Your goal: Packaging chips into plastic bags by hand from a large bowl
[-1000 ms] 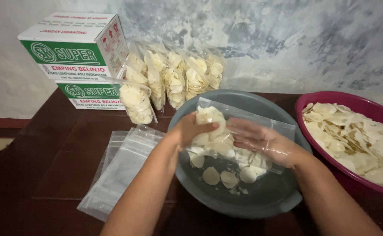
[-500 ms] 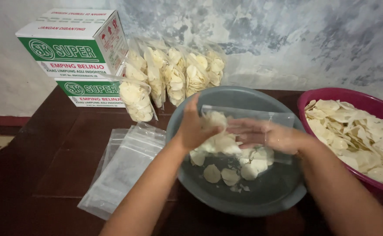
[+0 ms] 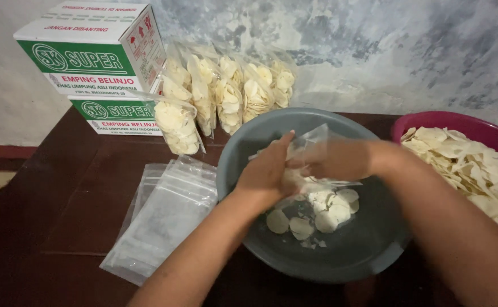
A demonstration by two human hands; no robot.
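Bag (image 3: 317, 142): a clear plastic pouch part-filled with pale chips, held over the grey basin (image 3: 368, 250) between both hands. Below the hands, loose chips (image 3: 317, 213) lie on the basin floor. To the right, a red basin (image 3: 459, 122) holds more chips; to the left, empty bags (image 3: 164, 219); beyond, filled bags (image 3: 226, 96) and boxes (image 3: 90, 62). Left hand (image 3: 269, 170) cups the bag's side; right hand (image 3: 334, 159) grips its mouth. Filling likely goes best with the mouth held open and upright over the basin.

A home packing corner: stacked cartons (image 3: 90, 62) and filled cracker bags (image 3: 226, 94) against a mottled wall (image 3: 385, 51).
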